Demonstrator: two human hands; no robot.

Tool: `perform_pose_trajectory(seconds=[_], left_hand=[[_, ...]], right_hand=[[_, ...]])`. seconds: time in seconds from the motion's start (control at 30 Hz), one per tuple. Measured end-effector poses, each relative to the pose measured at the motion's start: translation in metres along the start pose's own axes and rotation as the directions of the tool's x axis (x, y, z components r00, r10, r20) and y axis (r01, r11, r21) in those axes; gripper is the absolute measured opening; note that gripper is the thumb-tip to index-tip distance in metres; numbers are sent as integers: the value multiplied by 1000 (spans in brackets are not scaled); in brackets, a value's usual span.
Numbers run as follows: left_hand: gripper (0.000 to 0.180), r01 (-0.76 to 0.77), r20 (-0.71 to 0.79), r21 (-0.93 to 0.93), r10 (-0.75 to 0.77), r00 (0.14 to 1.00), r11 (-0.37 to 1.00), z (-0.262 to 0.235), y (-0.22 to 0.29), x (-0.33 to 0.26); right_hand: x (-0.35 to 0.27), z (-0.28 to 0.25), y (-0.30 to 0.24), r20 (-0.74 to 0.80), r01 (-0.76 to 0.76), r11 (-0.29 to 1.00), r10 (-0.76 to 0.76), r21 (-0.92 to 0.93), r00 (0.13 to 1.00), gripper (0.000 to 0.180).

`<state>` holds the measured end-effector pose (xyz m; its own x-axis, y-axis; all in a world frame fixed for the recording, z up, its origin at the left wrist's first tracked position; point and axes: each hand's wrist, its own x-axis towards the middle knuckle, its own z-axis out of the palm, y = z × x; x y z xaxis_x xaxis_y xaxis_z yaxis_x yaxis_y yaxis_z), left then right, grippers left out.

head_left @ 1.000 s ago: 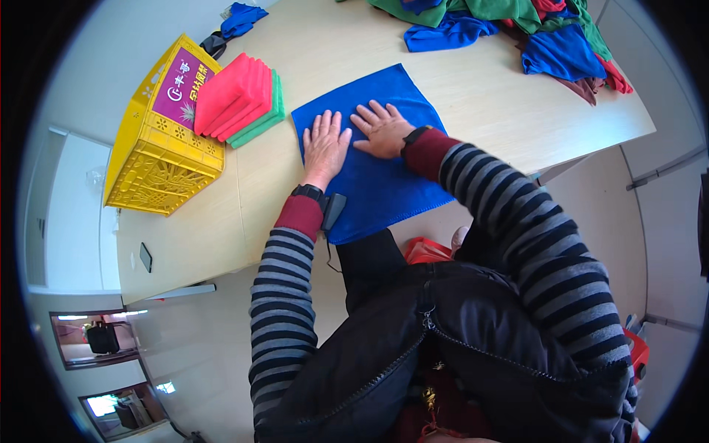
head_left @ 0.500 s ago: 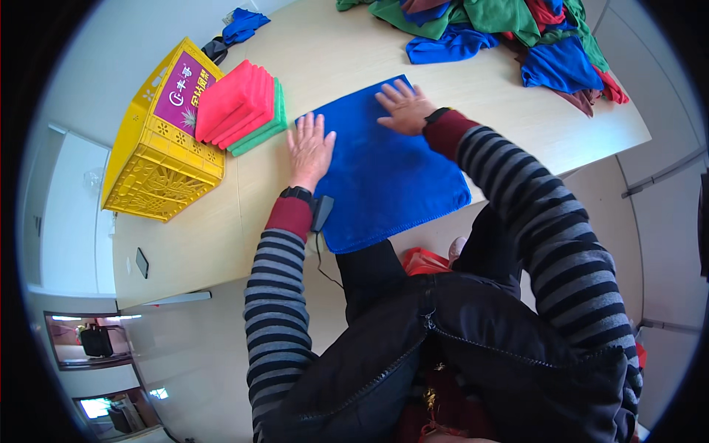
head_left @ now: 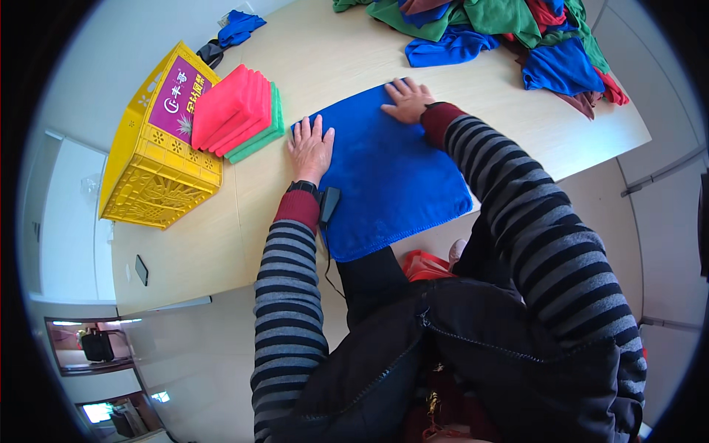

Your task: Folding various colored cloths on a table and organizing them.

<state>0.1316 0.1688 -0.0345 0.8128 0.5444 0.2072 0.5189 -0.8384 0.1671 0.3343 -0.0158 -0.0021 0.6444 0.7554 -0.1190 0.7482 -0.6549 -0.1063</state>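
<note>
A blue cloth (head_left: 391, 181) lies spread flat on the table, its near edge reaching past the table's front edge. My left hand (head_left: 310, 150) rests open on its left side, fingers pointing away from me. On its far right corner my right hand (head_left: 408, 101) lies open and flat, fingers apart. Beside my left wrist a small dark device (head_left: 329, 205) with a thin cable sits over the cloth's left edge. To the left of the cloth stands a stack of folded red cloths (head_left: 235, 111) on top of folded green cloths (head_left: 256, 135).
A yellow plastic crate (head_left: 159, 188) stands on the left behind the folded stack. Loose blue, green and red cloths (head_left: 495, 29) are heaped at the far right of the table (head_left: 325, 52). A blue cloth (head_left: 240, 28) lies at the far left, and a flat dark object (head_left: 142, 270) near the left edge.
My right hand has shifted slightly right and down over the cloth's far right corner. My left hand stays almost in place on the cloth's left side.
</note>
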Motion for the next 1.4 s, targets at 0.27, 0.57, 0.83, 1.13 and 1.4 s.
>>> perform_pose_trajectory(seconds=[0.27,0.57,0.83,1.13,1.4], left_hand=[[63,-75,-14,101,76,997,992,-23,-4,-47],[60,-259,20,27,258,966,966,-29,51,-162],[62,-265,8,-18,265,964,964,-40,28,-196],[67,-432,15,99,432,902,897,-66,19,-255],[44,-543,-304,69,536,787,837,-60,0,-258]], right_hand=[[-69,5,37,-35,-88,984,84,-154,996,72],[-189,52,-77,-333,311,950,-295,-5,895,63],[-200,60,-6,-329,141,982,-176,-128,928,62],[-259,43,37,-290,437,895,-443,-90,848,68],[-258,46,43,-308,561,828,-532,7,789,68]])
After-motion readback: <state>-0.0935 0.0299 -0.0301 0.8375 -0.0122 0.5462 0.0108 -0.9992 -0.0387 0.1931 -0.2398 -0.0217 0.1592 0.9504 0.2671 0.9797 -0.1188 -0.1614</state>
